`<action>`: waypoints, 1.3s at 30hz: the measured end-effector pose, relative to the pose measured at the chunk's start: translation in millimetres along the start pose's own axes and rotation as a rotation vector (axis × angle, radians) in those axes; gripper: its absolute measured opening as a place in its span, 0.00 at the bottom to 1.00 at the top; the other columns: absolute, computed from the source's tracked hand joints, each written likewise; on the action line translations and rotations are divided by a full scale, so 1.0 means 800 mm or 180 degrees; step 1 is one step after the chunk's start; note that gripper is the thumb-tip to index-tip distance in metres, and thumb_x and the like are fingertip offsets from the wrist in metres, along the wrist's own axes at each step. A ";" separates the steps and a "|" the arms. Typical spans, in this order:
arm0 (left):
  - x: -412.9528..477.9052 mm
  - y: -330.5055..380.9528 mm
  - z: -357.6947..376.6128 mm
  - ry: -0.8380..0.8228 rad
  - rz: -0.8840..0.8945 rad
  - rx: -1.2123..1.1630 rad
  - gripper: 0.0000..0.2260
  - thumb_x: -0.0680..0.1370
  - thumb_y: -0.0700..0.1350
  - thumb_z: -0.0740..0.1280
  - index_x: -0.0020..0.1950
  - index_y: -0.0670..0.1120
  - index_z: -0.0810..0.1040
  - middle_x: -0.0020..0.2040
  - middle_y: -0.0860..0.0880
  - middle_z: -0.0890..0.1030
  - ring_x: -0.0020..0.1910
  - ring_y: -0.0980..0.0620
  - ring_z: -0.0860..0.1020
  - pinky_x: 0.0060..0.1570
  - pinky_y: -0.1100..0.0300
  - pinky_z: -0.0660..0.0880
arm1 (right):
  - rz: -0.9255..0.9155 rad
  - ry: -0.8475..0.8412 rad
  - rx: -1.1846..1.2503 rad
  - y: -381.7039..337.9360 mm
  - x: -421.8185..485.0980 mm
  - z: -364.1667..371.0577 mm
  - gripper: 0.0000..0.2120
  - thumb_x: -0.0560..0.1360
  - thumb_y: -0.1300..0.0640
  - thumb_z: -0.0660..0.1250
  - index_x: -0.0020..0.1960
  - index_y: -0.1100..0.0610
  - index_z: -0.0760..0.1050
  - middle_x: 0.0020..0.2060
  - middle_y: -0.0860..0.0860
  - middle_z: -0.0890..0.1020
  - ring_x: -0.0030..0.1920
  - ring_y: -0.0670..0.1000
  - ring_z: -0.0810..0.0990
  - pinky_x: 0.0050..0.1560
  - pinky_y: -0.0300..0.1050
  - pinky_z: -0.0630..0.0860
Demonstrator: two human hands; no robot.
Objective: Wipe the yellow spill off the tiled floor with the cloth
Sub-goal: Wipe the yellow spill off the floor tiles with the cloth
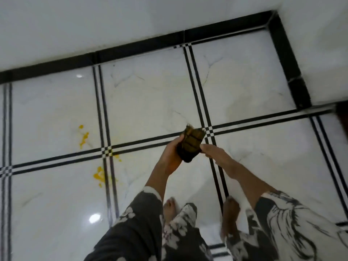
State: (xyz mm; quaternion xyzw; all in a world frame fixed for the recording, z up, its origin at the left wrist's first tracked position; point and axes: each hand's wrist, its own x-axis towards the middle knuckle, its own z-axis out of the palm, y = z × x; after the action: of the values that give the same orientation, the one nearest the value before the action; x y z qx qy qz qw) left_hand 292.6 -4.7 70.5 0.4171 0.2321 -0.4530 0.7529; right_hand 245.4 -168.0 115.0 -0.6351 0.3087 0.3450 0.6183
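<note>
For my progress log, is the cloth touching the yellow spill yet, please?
Apart. Head view: bare tile separates the held cloth from the yellow spill.

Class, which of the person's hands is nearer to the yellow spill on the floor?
Left. The left hand holds the cloth on the side facing the spill; the right hand is at the cloth's far edge, farther off.

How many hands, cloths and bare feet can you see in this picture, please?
Hands: 2, left hand and right hand
Cloths: 1, the cloth, held between both hands
Bare feet: 2, left foot and right foot
Total: 5
</note>
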 end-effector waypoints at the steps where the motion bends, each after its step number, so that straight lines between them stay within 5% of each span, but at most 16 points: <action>1: -0.042 0.018 0.022 -0.0058 0.0078 0.0024 0.19 0.79 0.49 0.59 0.67 0.41 0.71 0.62 0.42 0.78 0.60 0.47 0.76 0.63 0.52 0.70 | -0.0043 -0.0089 -0.0010 -0.024 -0.041 0.013 0.22 0.79 0.49 0.57 0.69 0.57 0.67 0.64 0.51 0.72 0.63 0.47 0.68 0.56 0.39 0.61; 7: -0.295 0.107 0.123 0.0837 0.0558 0.0660 0.14 0.72 0.40 0.71 0.56 0.37 0.78 0.48 0.42 0.81 0.51 0.44 0.79 0.51 0.58 0.76 | -0.0298 0.0004 0.0153 -0.138 -0.256 0.107 0.19 0.75 0.46 0.63 0.62 0.55 0.73 0.56 0.49 0.75 0.57 0.47 0.70 0.60 0.46 0.66; 11: -0.424 0.137 0.124 0.1397 0.1017 0.1338 0.07 0.70 0.35 0.72 0.47 0.40 0.80 0.37 0.49 0.81 0.35 0.54 0.80 0.31 0.72 0.74 | -0.0704 0.0529 -0.0210 -0.155 -0.352 0.169 0.13 0.75 0.50 0.65 0.51 0.59 0.79 0.51 0.55 0.81 0.55 0.54 0.77 0.60 0.50 0.70; 14: -0.486 0.131 0.087 0.1808 0.1282 0.1424 0.06 0.69 0.34 0.73 0.39 0.44 0.79 0.36 0.48 0.80 0.38 0.49 0.79 0.41 0.64 0.78 | -0.0712 0.0623 -0.0566 -0.138 -0.398 0.210 0.17 0.76 0.47 0.63 0.50 0.61 0.78 0.49 0.56 0.81 0.55 0.56 0.77 0.57 0.50 0.70; 17: -0.552 0.118 0.048 0.2013 0.1444 0.1162 0.05 0.70 0.33 0.71 0.44 0.40 0.80 0.44 0.41 0.81 0.47 0.40 0.80 0.55 0.47 0.77 | -0.0681 0.0536 -0.0682 -0.120 -0.445 0.262 0.19 0.78 0.50 0.60 0.54 0.65 0.77 0.54 0.60 0.79 0.58 0.58 0.75 0.56 0.48 0.68; 25: -0.708 0.076 -0.024 0.2169 0.1608 0.1158 0.07 0.74 0.34 0.68 0.50 0.38 0.79 0.38 0.46 0.81 0.41 0.45 0.79 0.48 0.54 0.77 | -0.0599 0.0189 -0.0782 -0.050 -0.533 0.399 0.21 0.79 0.50 0.56 0.59 0.66 0.75 0.58 0.61 0.78 0.58 0.59 0.75 0.63 0.51 0.68; 31: -0.786 0.056 -0.097 0.2314 0.1573 0.1361 0.08 0.74 0.36 0.68 0.38 0.46 0.77 0.42 0.44 0.79 0.45 0.45 0.77 0.52 0.48 0.75 | -0.0651 0.0251 -0.1015 -0.029 -0.557 0.475 0.22 0.80 0.49 0.53 0.60 0.65 0.73 0.59 0.61 0.77 0.60 0.60 0.74 0.56 0.46 0.67; 35: -0.814 0.064 -0.143 0.2367 0.1510 0.1123 0.02 0.75 0.37 0.68 0.45 0.42 0.78 0.46 0.43 0.79 0.47 0.45 0.78 0.54 0.46 0.76 | -0.0740 0.0403 -0.0885 -0.030 -0.551 0.526 0.19 0.80 0.48 0.54 0.55 0.61 0.75 0.58 0.61 0.77 0.60 0.60 0.73 0.57 0.47 0.67; 39: -0.832 0.071 -0.197 0.2140 0.1532 0.0796 0.07 0.76 0.35 0.67 0.52 0.41 0.77 0.46 0.45 0.80 0.41 0.50 0.79 0.46 0.57 0.77 | -0.0508 0.0392 -0.0778 -0.026 -0.533 0.594 0.22 0.80 0.48 0.53 0.61 0.64 0.73 0.60 0.61 0.76 0.61 0.61 0.72 0.63 0.50 0.67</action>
State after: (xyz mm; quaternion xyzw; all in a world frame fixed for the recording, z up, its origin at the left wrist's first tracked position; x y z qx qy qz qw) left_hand 25.7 466.6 492.7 0.6718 0.3039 -0.1280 0.6633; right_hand -8.4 292.4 478.0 -0.7480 0.2503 0.2902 0.5418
